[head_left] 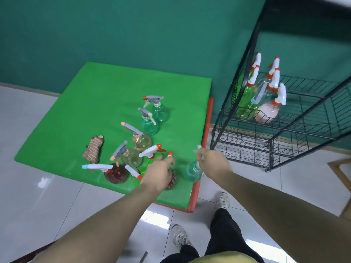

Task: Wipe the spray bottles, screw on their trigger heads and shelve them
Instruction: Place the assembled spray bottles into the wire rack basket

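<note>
The right hand (pixel 210 160) pinches the head of the upright pale-teal round plastic spray bottle (pixel 192 172), nearest the black wire shelf rack (pixel 273 130); the left hand (pixel 158 172) curls over a dark ribbed bottle (pixel 171 182).

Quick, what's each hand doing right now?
Left hand: holding a dark red bottle near its orange-tipped head.
Right hand: holding the blue-green spray bottle by its trigger head.

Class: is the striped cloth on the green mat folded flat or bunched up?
Bunched up. The striped cloth lies as a crumpled roll on the green mat.
</note>
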The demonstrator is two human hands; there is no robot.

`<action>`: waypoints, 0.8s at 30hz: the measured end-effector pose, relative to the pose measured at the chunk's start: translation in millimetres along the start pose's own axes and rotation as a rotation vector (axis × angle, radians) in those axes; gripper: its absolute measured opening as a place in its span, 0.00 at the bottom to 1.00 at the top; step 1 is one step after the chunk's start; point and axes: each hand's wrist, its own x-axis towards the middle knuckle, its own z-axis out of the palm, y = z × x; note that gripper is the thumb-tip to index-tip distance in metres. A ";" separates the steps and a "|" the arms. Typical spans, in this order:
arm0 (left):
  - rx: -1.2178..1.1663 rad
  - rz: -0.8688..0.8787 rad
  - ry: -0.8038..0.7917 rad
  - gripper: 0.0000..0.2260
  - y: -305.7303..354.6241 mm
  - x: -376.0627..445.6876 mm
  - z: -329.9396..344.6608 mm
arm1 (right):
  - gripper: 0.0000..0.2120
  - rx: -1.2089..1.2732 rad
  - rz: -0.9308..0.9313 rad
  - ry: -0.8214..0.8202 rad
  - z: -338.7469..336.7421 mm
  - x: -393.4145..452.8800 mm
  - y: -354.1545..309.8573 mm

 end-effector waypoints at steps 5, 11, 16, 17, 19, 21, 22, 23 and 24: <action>-0.079 0.136 0.035 0.17 57.5 20.8 -25.9 | 0.10 0.074 0.042 0.106 -53.2 -13.7 25.1; -0.181 0.318 0.085 0.13 173.6 59.0 -56.9 | 0.08 0.172 0.115 0.304 -138.9 -33.2 77.5; -0.238 0.460 0.080 0.11 280.7 95.9 -80.1 | 0.14 0.232 0.173 0.465 -216.5 -34.2 138.6; -0.249 0.485 0.073 0.11 303.4 104.6 -84.6 | 0.15 0.250 0.184 0.499 -233.4 -32.1 152.6; -0.274 0.522 0.068 0.10 347.8 123.4 -92.3 | 0.16 0.274 0.209 0.556 -266.7 -25.6 181.3; -0.293 0.551 0.072 0.09 391.3 145.7 -97.7 | 0.17 0.286 0.235 0.598 -299.6 -14.8 211.5; -0.295 0.560 0.073 0.09 412.7 158.2 -99.6 | 0.18 0.296 0.246 0.610 -314.7 -7.0 227.2; -0.296 0.565 0.072 0.09 432.5 171.5 -100.3 | 0.19 0.309 0.255 0.620 -328.3 2.3 242.5; -0.298 0.566 0.070 0.09 451.7 185.8 -100.2 | 0.21 0.324 0.263 0.627 -340.4 13.5 257.7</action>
